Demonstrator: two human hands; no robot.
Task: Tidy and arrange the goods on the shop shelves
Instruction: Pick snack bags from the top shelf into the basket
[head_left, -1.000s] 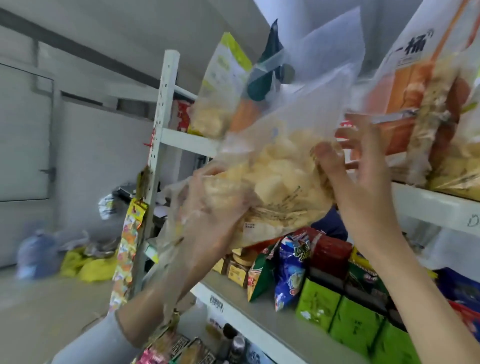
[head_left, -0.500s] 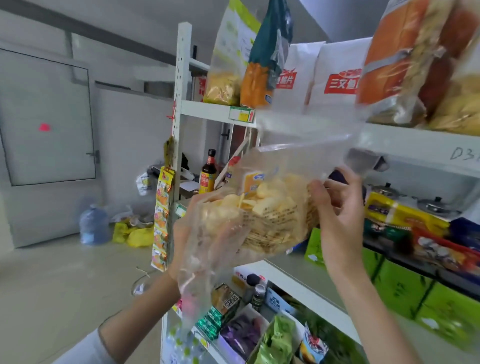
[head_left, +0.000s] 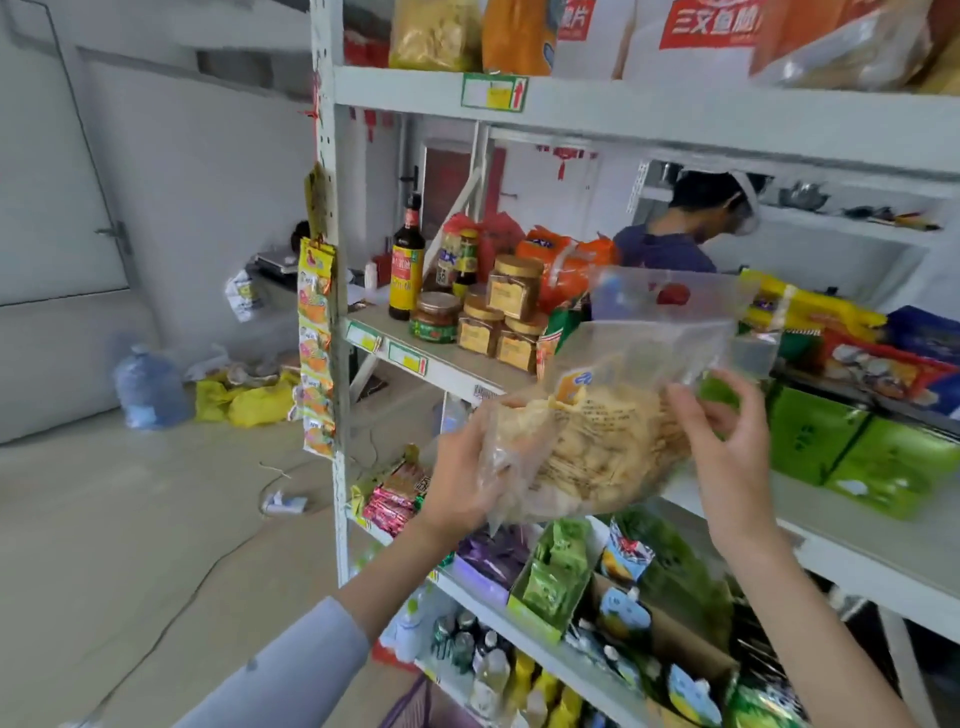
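1. The person is holding a clear snack bag (head_left: 597, 447) of pale crisps in the air, in front of the middle shelf (head_left: 841, 525) and not yet resting on any board.
2. The left hand (head_left: 467, 483) is gripping the bag's left end, with the fingers wrapping round the crumpled plastic.
3. The right hand (head_left: 727, 457) is gripping the bag's right side, with the thumb lying on the front and the fingers curling behind.
4. Done so far, as I judge it: the jars (head_left: 498, 322) and the green boxes (head_left: 857, 441) are already standing in groups on the middle shelf.
5. A bare stretch of that shelf is lying just behind the bag, between those 2 groups, so it is looking like a likely spot.
6. Left to do: setting this 1 bag down, and probably straightening the leaning packets (head_left: 556, 577) on the shelf below.
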